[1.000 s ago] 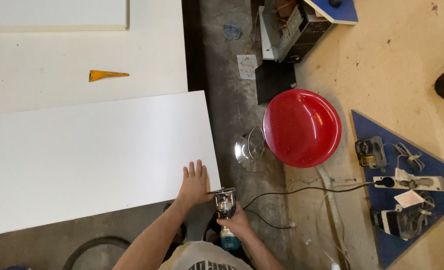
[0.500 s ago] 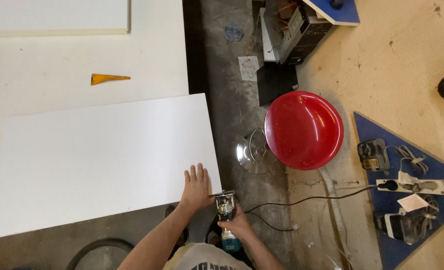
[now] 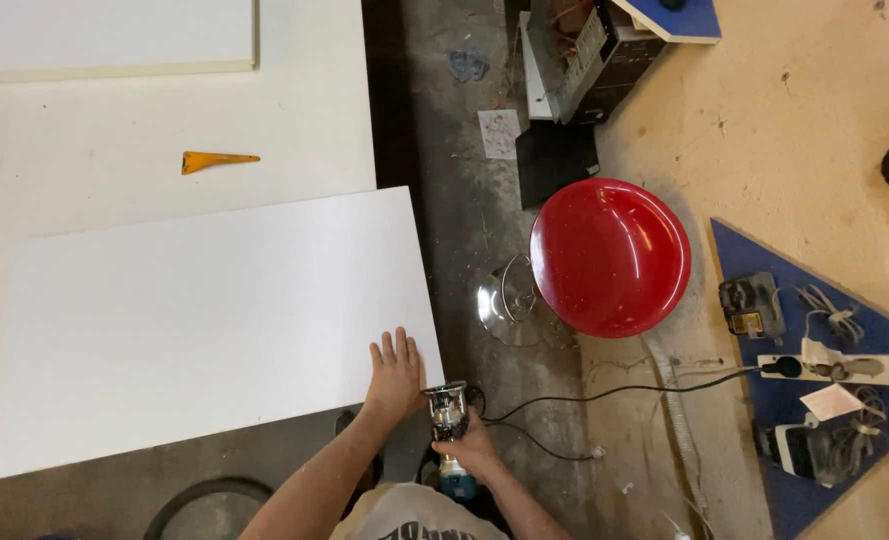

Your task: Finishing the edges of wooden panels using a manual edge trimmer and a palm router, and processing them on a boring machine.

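Observation:
A large white panel (image 3: 204,320) lies flat on a white worktable (image 3: 114,120). My left hand (image 3: 395,375) rests flat, fingers spread, on the panel's near right corner. Just to its right, my right hand (image 3: 474,452) grips a small corded power trimmer (image 3: 448,415) with a shiny metal base and teal body. The tool sits against the panel's right edge near the corner. Its black cord (image 3: 604,392) runs right across the floor to a power strip (image 3: 832,368).
A red round stool (image 3: 609,255) with a chrome base stands to the right. An orange wedge (image 3: 214,160) lies on the table. A blue triangular board (image 3: 824,380) holds chargers and tools. A grey machine (image 3: 589,45) and papers lie on the concrete floor.
The view has shifted slightly; both hands and the trimmer stay at the panel's near right corner with no clear movement.

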